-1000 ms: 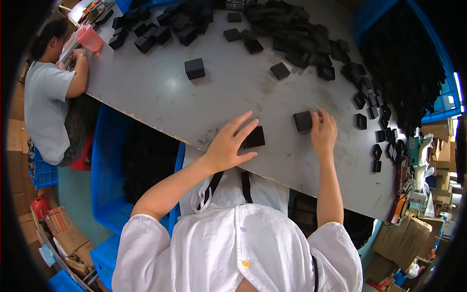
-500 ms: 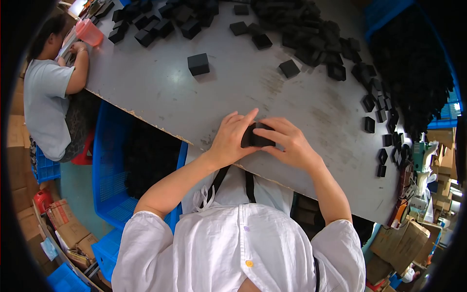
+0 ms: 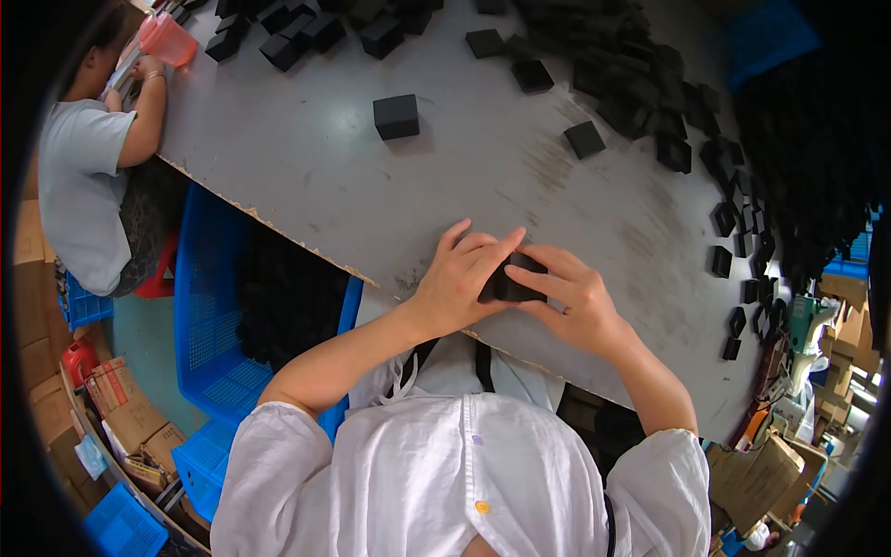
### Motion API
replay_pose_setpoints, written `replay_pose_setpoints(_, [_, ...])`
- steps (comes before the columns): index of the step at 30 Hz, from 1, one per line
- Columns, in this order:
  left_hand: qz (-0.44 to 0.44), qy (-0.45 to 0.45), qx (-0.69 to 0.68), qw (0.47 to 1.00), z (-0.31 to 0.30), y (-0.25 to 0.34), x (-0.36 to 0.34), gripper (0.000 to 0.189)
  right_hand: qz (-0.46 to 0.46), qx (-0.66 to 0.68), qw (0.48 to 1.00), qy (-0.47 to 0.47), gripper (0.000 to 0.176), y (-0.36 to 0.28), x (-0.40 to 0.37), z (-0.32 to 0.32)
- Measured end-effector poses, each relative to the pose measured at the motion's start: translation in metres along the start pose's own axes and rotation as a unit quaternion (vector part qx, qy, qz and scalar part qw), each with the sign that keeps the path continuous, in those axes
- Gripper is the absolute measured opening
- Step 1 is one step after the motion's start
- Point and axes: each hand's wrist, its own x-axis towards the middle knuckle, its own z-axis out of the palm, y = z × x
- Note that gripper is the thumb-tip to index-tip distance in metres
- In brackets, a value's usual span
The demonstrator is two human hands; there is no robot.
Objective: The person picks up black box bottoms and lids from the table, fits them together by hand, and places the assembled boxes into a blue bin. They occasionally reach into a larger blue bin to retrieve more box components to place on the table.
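A small black box (image 3: 516, 288) is gripped between my two hands near the front edge of the grey table (image 3: 371, 195). My left hand (image 3: 464, 277) closes on its left side, the index finger stretched along the top. From the right, my right hand (image 3: 577, 299) pinches it with thumb and fingertips. Much of the box is hidden behind the fingers. Farther in on the table, a single black box (image 3: 396, 117) stands beyond my hands, and a flat black square piece (image 3: 585, 140) lies to its right.
Black pieces (image 3: 640, 102) are heaped at the back right, with more black boxes (image 3: 320, 32) at the back left. A blue crate (image 3: 206, 325) holding dark contents stands below the table's left edge. A person (image 3: 83, 186) sits at the far left by a pink cup (image 3: 167, 40).
My hands and the box appear slightly lower and farther right in view. The table's contents shift the same way as the camera turns. Both hands keep hold of the box.
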Motion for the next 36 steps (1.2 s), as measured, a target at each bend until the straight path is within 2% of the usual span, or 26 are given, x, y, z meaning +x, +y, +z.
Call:
replay_pose_setpoints(1, [-0.001,-0.002,-0.002,1.000,-0.001,0.001,0.001,0.090,0.055,0.054,0.997,-0.002,0.044,0.000,-0.001,-0.001])
replay_pose_setpoints(2, [-0.001,-0.004,-0.002,1.000,-0.001,0.001,0.001,0.088,0.056,0.054,0.997,-0.005,0.044,0.001,-0.001,-0.001])
replay_pose_setpoints(4, [-0.014,-0.002,-0.005,1.000,0.001,0.002,0.000,0.086,-0.049,-0.031,0.998,-0.005,0.043,0.006,0.001,0.002])
replay_pose_setpoints(7, [-0.027,-0.013,-0.006,1.000,0.000,0.005,-0.004,0.083,-0.074,-0.101,0.991,-0.036,0.044,-0.002,0.001,-0.003])
replay_pose_setpoints(18, [-0.014,-0.030,0.010,0.999,-0.002,0.006,-0.001,0.071,-0.064,-0.103,0.993,0.000,0.041,-0.001,-0.008,0.010])
replay_pose_setpoints(23, [0.006,-0.012,0.013,1.000,0.002,0.002,0.000,0.066,-0.064,-0.178,0.980,0.056,0.038,-0.002,-0.018,0.028])
replay_pose_setpoints(24, [0.004,-0.018,0.013,1.000,0.003,0.001,-0.002,0.066,-0.068,-0.180,0.980,0.056,0.038,-0.002,-0.015,0.024])
replay_pose_setpoints(26, [0.001,-0.025,0.015,1.000,-0.006,0.002,-0.005,0.066,-0.035,-0.107,0.994,-0.003,0.038,-0.002,-0.012,0.011])
replay_pose_setpoints(27, [-0.011,-0.121,-0.028,0.992,-0.022,0.000,0.000,0.068,-0.040,-0.111,0.993,0.000,0.038,0.003,-0.013,0.008])
replay_pose_setpoints(28, [-0.022,-0.214,-0.068,0.974,-0.043,-0.005,0.007,0.071,-0.016,-0.122,0.991,0.048,0.040,0.015,-0.013,0.005])
replay_pose_setpoints(29, [-0.032,-0.361,-0.062,0.930,-0.085,-0.014,0.012,0.080,0.009,-0.131,0.987,0.096,0.041,0.026,-0.013,0.005])
replay_pose_setpoints(30, [-0.111,-0.433,-0.155,0.881,-0.129,-0.021,0.019,0.088,0.047,-0.155,0.975,0.150,0.042,0.038,-0.003,0.002])
replay_pose_setpoints(31, [-0.076,-0.380,-0.106,0.916,-0.161,-0.025,0.020,0.093,0.086,-0.175,0.959,0.204,0.043,0.050,0.014,-0.003])
replay_pose_setpoints(32, [-0.052,-0.263,-0.058,0.962,-0.176,-0.026,0.026,0.091,0.089,-0.187,0.947,0.245,0.042,0.057,0.032,-0.006])
replay_pose_setpoints(33, [-0.086,-0.145,-0.019,0.986,-0.172,-0.033,0.040,0.088,0.091,-0.196,0.933,0.286,0.040,0.062,0.050,-0.008])
replay_pose_setpoints(34, [-0.118,-0.023,0.019,0.993,-0.159,-0.043,0.053,0.085,0.088,-0.192,0.934,0.289,0.040,0.073,0.062,-0.008])
replay_pose_setpoints(36, [-0.090,0.092,0.142,0.981,-0.129,-0.077,0.071,0.067,0.100,-0.324,0.903,0.264,0.038,0.098,0.078,-0.004])
